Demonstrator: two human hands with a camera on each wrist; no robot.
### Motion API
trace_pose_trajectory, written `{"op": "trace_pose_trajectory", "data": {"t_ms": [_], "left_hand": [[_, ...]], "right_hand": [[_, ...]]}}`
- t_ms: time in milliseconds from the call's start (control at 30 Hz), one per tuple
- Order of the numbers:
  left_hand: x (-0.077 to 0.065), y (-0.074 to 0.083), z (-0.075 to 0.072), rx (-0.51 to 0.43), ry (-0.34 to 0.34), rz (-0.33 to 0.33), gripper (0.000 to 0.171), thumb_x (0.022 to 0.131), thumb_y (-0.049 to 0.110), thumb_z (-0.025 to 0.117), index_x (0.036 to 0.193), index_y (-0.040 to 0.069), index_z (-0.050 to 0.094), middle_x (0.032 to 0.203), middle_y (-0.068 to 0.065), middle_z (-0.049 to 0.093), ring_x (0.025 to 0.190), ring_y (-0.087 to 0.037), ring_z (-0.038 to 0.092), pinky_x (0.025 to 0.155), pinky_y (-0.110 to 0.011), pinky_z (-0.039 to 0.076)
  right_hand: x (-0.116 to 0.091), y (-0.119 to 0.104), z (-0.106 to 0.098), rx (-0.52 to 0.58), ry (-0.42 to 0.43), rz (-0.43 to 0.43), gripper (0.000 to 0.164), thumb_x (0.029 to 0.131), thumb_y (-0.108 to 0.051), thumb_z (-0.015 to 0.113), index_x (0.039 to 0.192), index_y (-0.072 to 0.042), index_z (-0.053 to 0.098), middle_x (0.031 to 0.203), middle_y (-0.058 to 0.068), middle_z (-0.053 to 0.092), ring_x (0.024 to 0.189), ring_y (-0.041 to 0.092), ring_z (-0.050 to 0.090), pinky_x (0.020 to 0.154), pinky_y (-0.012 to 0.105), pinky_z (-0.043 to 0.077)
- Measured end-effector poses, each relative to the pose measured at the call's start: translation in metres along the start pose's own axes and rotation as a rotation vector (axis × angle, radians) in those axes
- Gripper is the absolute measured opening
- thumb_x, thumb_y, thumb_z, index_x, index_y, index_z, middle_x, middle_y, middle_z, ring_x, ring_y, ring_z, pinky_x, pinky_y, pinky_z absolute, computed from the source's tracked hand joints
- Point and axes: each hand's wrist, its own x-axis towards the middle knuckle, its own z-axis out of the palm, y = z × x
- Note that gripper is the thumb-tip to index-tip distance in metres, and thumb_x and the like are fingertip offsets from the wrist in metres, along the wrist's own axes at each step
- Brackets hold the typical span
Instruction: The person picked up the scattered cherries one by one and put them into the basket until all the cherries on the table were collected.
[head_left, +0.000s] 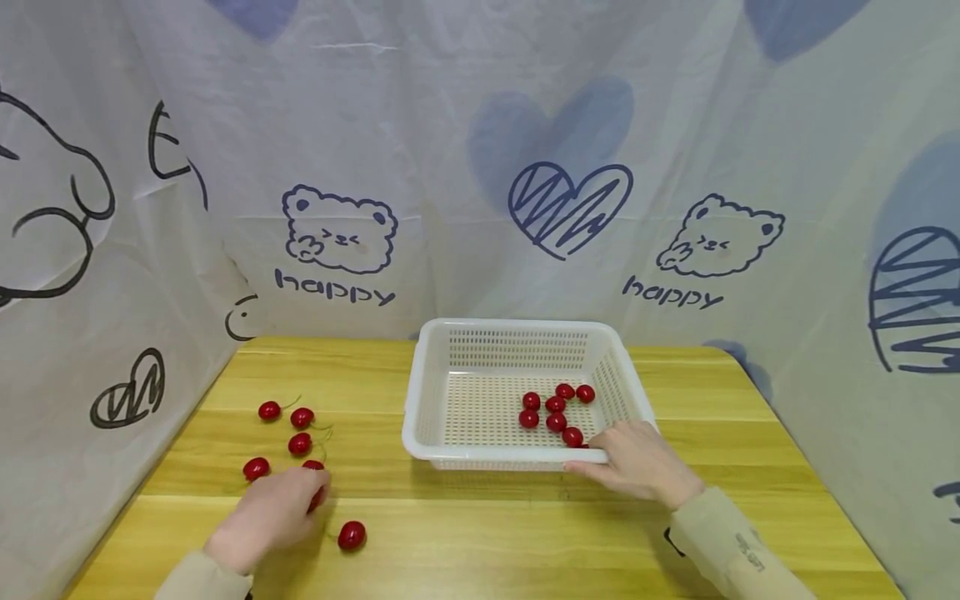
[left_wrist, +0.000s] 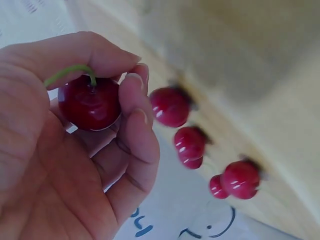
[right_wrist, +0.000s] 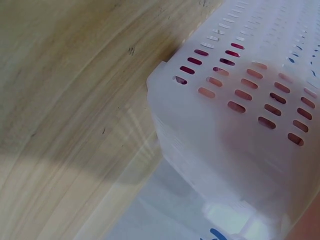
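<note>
My left hand [head_left: 273,508] is over the left side of the table, pinching a dark red cherry [left_wrist: 90,107] with a green stem between thumb and fingers. Several other cherries [head_left: 300,444] lie on the wood around and beyond that hand, and one more cherry [head_left: 352,535] lies to its right, nearer the front. A white plastic basket [head_left: 412,400] with slotted walls stands right of centre. On its near right corner, my right hand [head_left: 641,458] grips the rim, fingers inside and thumb outside. Several cherries [head_left: 555,404] sit on the basket's floor, towards its right. In the right wrist view, fingers show through slots in the basket's wall [right_wrist: 200,125].
A wooden table [head_left: 487,542] carries everything. White cloth [head_left: 450,250] printed with hearts and bears hangs behind it and along both sides. The basket's far side is close to the back cloth.
</note>
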Motion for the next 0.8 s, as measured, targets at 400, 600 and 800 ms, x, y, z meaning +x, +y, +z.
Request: {"op": "trace_pose_trajectory", "data": {"t_ms": [400,600,800], "left_hand": [[0.035,0.024,-0.038,-0.030,0.011,0.049,0.027,0.075,-0.004,0.066,0.073,0.016,0.047,0.061,0.004,0.043,0.056,-0.012,0.040,0.051,-0.027,0.034],[0.056,0.041,-0.051,-0.020,0.055,0.109,0.022,0.076,-0.001,0.066,0.077,0.015,0.050,0.066,0.004,0.047,0.060,-0.014,0.044,0.056,-0.028,0.040],[0.073,0.054,-0.062,0.007,0.081,0.160,0.017,0.076,0.004,0.064,0.077,0.015,0.051,0.065,0.004,0.047,0.059,-0.013,0.044,0.054,-0.028,0.039]], "right_hand": [[0.000,0.000,-0.002,0.000,-0.012,-0.003,0.047,0.082,-0.073,0.047,0.059,-0.032,0.052,0.047,-0.018,0.040,0.043,0.001,0.036,0.042,0.022,0.031],[0.000,0.001,-0.002,-0.001,0.000,-0.017,0.047,0.083,-0.071,0.047,0.059,-0.031,0.051,0.048,-0.018,0.040,0.043,0.001,0.036,0.042,0.022,0.032],[0.001,0.002,0.001,-0.021,-0.005,-0.027,0.049,0.083,-0.071,0.046,0.057,-0.031,0.049,0.048,-0.018,0.039,0.043,0.002,0.037,0.043,0.022,0.033]]}}
